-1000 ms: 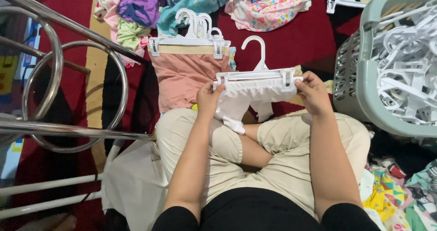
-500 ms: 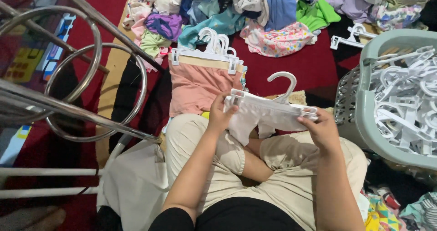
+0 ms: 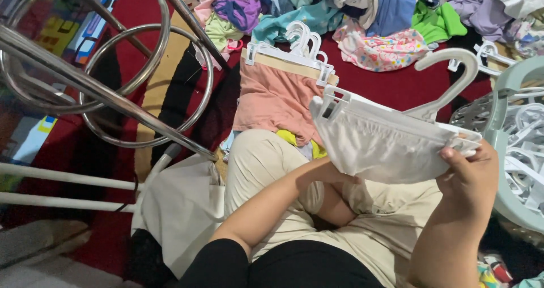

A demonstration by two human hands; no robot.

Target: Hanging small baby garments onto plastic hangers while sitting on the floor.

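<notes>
Holding white hanger (image 3: 447, 87) with white garment (image 3: 379, 146): right hand (image 3: 470, 172) grip; left hand hidden behind; laundry basket (image 3: 504, 95) beside.

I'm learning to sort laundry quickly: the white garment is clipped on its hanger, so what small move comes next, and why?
Probably lay the white hanger with its white garment on the stack of hung clothes ahead. The right hand pinches one end, the left hand is under the cloth, and both clips look closed.
</notes>
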